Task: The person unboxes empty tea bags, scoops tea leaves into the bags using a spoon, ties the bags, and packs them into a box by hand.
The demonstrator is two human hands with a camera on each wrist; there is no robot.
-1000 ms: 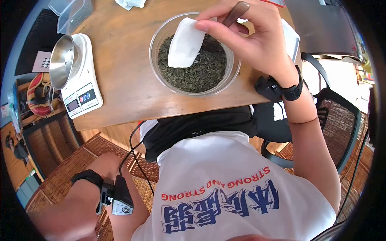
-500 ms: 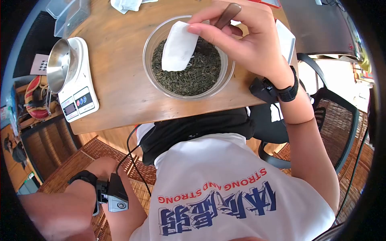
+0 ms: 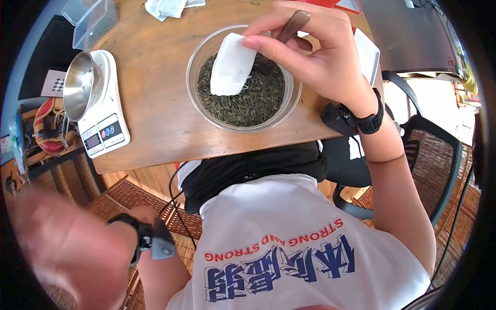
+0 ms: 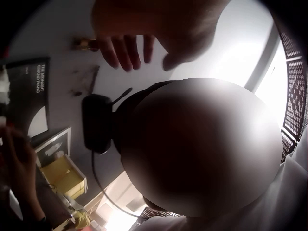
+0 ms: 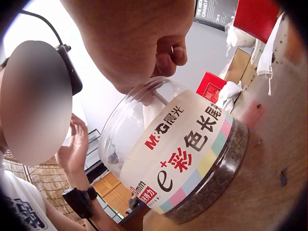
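One white pouch [image 3: 232, 64]: pinched at the mouth of the jar [image 3: 192, 92] by the right hand [image 3: 318, 54], which also grips a brown handle [image 3: 294, 26].
Left hand [image 3: 75, 248]: raised, fingers loosely apart.
Jar label [image 5: 179, 144]: "M&G 晨光".
Shirt [image 3: 274, 204]: "STRONG AND STRONG".
Poster [image 4: 28, 94]: "THE MIDNIGHT GRAND PIANO".
Scale [image 3: 114, 116]: left of the jar.

At least three white fabric pouches [image 3: 230, 67] show: one at the single round clear plastic tub [image 5: 178, 149], others overlapping far from the near edge of the wooden table [image 3: 150, 119]. One brown handle [image 3: 295, 25] shows; towards the left edge are one white digital scale [image 3: 109, 113], one steel bowl [image 3: 77, 88] and one clear rectangular box [image 3: 101, 26].
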